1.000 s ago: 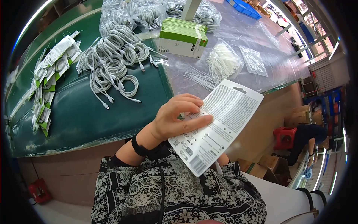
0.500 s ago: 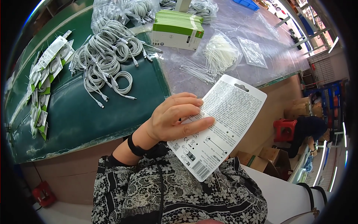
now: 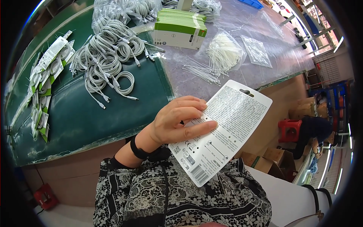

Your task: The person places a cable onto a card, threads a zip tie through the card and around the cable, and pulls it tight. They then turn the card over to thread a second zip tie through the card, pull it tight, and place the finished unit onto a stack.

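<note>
My left hand [image 3: 181, 119], with a black band at its wrist, is at the left side of a white printed packaging card [image 3: 230, 113]. Its thumb lies across the printed face, and the bent fingertips press on the card just above. The card is tilted in front of my body, its hanging slot toward the upper right and its barcode end low. Several small holes dot the card near the thumb. My right hand is hidden, with the card covering the space behind it.
Coiled white cables [image 3: 109, 56] are heaped on the green mat [image 3: 147, 87]. Carded cables [image 3: 49, 79] lie at the left. Behind are a stack of green-and-white cards [image 3: 179, 32], white cable ties [image 3: 223, 53] and a plastic bag [image 3: 256, 51]. A person [image 3: 315, 130] bends beside a red stool [image 3: 289, 130].
The card has tipped slightly, with its slotted end shifting a little right and down. My left hand stays at nearly the same place on it.
</note>
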Motion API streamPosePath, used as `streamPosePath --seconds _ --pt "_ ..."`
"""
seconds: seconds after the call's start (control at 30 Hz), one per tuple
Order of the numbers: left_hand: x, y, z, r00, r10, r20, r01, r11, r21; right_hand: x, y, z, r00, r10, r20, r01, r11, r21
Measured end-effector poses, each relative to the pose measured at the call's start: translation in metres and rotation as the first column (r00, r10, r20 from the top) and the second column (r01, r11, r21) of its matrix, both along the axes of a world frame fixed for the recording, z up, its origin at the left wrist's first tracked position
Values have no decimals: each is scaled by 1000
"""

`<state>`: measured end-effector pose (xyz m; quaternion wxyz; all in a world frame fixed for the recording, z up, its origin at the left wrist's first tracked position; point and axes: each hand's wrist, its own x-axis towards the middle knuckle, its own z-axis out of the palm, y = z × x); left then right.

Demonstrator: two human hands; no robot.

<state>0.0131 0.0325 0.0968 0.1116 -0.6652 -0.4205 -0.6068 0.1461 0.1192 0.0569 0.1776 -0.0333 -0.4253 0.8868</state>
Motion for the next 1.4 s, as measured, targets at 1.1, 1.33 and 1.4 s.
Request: streamPosePath --seconds 1.1,1.33,1.4 --pt "1 1 -2 999 22 -35 -23 1000 -16 -7 8 -13 996 -58 -71 78 944 320" --pt "1 0 -2 1000 15 -18 -15 1000 -24 -7 7 -2 998 -59 9 43 807 589" --pt "2 0 1 1000 -15 8 15 1000 -17 -10 5 -2 993 -83 -84 117 787 606"
